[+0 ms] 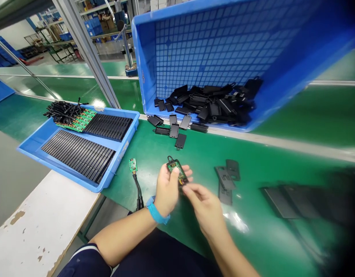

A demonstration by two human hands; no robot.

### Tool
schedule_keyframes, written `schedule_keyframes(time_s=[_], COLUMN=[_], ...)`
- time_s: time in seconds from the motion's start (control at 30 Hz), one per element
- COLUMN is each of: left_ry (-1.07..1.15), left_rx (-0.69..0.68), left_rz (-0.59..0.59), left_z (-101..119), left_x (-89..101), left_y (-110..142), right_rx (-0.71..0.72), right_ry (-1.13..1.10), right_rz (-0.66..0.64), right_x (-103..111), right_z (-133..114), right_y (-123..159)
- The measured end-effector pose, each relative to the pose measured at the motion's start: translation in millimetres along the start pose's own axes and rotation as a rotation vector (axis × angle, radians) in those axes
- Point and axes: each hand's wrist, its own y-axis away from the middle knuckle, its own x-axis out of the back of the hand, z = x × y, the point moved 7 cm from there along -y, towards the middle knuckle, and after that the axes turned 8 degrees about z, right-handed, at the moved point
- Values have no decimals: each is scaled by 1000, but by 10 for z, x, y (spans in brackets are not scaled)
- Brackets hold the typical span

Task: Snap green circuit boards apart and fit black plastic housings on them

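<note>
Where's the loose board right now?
Head view, left of centre: the loose board lies on the bench between the blue tray and left hand, leads toward the near edge.

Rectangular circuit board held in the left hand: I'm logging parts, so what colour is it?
The rectangular circuit board is green, showing best in the head view.

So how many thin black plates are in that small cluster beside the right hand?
3 that I can see: an upper plate farthest back, a middle plate lying slantwise, and a lower plate nearest the person. They seem to overlap, so another may be hidden.
</note>
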Motion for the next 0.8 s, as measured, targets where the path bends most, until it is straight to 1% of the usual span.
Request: schedule_keyframes(time_s=[0.13, 0.3, 0.4, 0.57, 0.63, 0.67, 0.7, 0.73, 0.77, 0.8], left_ry=[-59, -125, -167, -284, -294, -274, -244, -214, -191, -180], left_rx=[-40, -53, -89, -164, -161, -147, -125, -95, -57, -10], left_rz=[7, 36, 30, -6, -6, -2, 8, 21, 35, 43], left_z=[67, 133, 156, 142, 155, 169, 183, 192, 189, 171], left_x=[-33, -52, -38, -5, 19, 35, 56, 80, 106, 130], left_y=[61, 104, 134, 224, 226, 206, 169, 119, 60, -1], right_rx=[37, 38, 1, -118, -109, -68, 10, 123, 250, 364], right_ry=[18, 18, 12, -17, 47, 114, 204, 325, 481, 668], right_rz=[22, 36, -3, -24, -98, -142, -152, -112, -15, 125], right_x=[33, 62, 52, -3, -45, -46, -8, 78, 206, 360], right_z=[-68, -148, -135, -5, -4, -30, -82, -156, -242, -325], right_y=[55, 91, 82, 78, 57, 26, -26, -97, -178, -255])
